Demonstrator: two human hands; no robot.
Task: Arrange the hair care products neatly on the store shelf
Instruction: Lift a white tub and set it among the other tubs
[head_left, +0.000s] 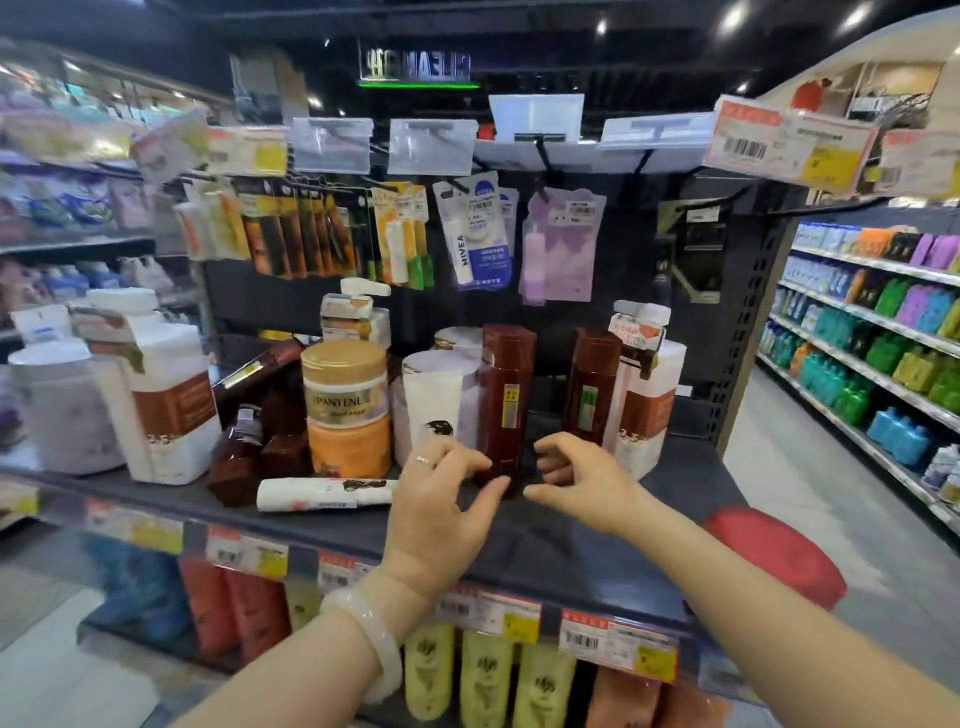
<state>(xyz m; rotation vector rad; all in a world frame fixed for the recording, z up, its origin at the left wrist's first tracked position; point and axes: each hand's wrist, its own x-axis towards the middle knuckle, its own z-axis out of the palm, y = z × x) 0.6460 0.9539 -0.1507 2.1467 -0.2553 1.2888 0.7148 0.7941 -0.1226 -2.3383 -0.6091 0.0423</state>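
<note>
**Both hands close on the upright brown bottle**

The two hands hovered over the dark shelf (322, 525), one on either side of a tall brown bottle (505, 395) that stood upright near the middle of the row. The left hand (441, 499) reached in from the bottle's left, fingers loosely curled and spread, thumb stretched toward the bottle's foot; it seemed to touch or nearly touch the base, though I could not tell for certain. The right hand (576, 478) came from the bottle's right, fingers curled inward, thumb pointing at the left thumb, and it gripped nothing. A gap lay between the thumbs, just in front of the bottle.

The bottle's long axis ran straight up, so it lay directly ahead of and between the hands, and both were about equally near; the left looked a shade closer. Any coming move would probably turn on the hands closing round its lower part.

A second brown bottle (592, 384) stood to the right, beside a white refill pack (644, 395). To the left stood a white tube (431, 405) and a gold-lidded jar (345, 379) stacked on an orange jar (349, 441). A white tube (327, 494) lay flat on its side by the front edge, its length running left to right, just beside the left hand; by my judgement it still needed standing up.
</note>
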